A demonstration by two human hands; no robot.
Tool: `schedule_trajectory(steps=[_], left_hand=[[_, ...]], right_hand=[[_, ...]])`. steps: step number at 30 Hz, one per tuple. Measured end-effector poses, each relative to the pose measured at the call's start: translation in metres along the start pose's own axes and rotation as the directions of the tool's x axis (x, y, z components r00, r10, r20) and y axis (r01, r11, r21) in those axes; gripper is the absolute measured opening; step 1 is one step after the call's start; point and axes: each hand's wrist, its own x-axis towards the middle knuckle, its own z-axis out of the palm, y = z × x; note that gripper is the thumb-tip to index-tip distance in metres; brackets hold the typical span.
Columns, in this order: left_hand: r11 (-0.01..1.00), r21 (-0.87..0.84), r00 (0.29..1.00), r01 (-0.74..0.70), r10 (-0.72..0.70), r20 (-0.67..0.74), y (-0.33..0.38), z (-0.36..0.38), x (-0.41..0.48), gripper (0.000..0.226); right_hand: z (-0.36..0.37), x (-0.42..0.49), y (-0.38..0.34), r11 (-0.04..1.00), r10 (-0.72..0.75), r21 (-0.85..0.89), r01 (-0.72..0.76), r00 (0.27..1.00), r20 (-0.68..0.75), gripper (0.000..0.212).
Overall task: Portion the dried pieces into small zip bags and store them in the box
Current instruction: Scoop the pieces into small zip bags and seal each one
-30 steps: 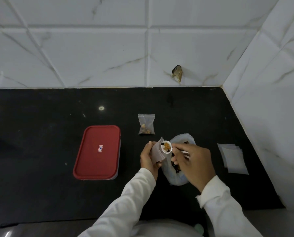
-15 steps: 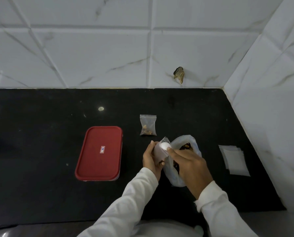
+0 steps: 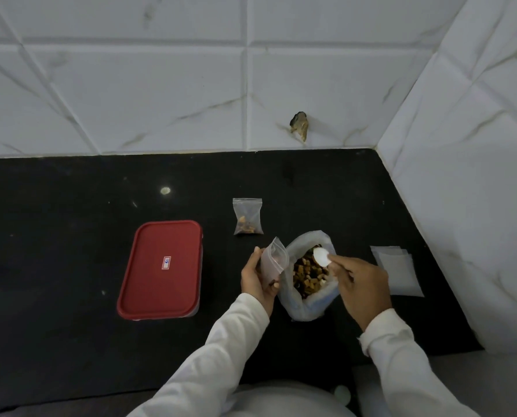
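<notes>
step: scoop next portion | left grip [image 3: 257, 278]: curled round open zip bag [image 3: 274, 260], just beside supply bag [image 3: 305, 305] on worktop [image 3: 70, 206] | right grip [image 3: 359, 281]: pinches spoon [image 3: 321, 256] above dried pieces [image 3: 307, 272] | advice: scoop modestly, tip over a wide-held mouth | box [image 3: 161, 269]: lidded, well left

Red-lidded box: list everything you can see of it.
The box is a rounded rectangle, plastic by the look. Its red lid is on, with a small white label at the centre; a paler base shows only along the near and right edges. It lies flat on the black counter, left of the other items, and nothing touches it.
</notes>
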Motion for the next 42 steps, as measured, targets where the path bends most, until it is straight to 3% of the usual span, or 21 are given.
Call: schedule_trajectory(steps=[4,8,17,19,23,29,36,42], left_hand=[[1.000,0.003,0.999,0.025,-0.025,-0.031,-0.007,0.000,-0.001,0.050],[0.999,-0.002,0.999,0.032,-0.032,-0.025,-0.012,-0.002,0.000,0.051],[1.000,0.010,0.999,0.012,-0.012,-0.049,-0.023,0.004,0.008,0.049],[1.000,0.009,0.999,0.014,-0.014,-0.049,-0.024,0.003,0.011,0.047],[1.000,0.001,0.999,0.001,-0.001,-0.042,-0.026,0.007,0.011,0.043],[0.999,-0.045,0.999,-0.009,0.008,-0.034,-0.023,0.005,0.012,0.044],[1.000,-0.013,0.999,0.000,0.000,-0.043,-0.016,-0.001,0.013,0.047],[1.000,0.005,0.999,-0.014,0.014,-0.036,-0.014,-0.002,0.008,0.047]], right_hand=[[0.013,-0.001,0.010,0.988,0.025,-0.155,-0.003,0.990,0.141,0.025],[0.025,0.004,0.011,0.939,0.001,-0.331,0.094,0.962,0.274,0.030],[0.032,0.001,0.015,0.945,0.109,-0.327,0.024,0.917,0.383,0.026],[0.032,0.001,0.018,0.958,0.166,-0.284,-0.046,0.893,0.417,0.023],[0.027,0.012,0.017,0.966,0.245,-0.028,-0.259,0.869,0.430,0.014],[0.018,0.024,0.017,0.805,0.421,0.155,-0.573,0.735,0.531,0.013],[-0.001,0.013,0.028,0.784,0.427,0.244,-0.571,0.781,0.456,0.015],[-0.022,0.008,0.009,0.704,0.411,0.416,-0.576,0.808,0.423,0.018]])
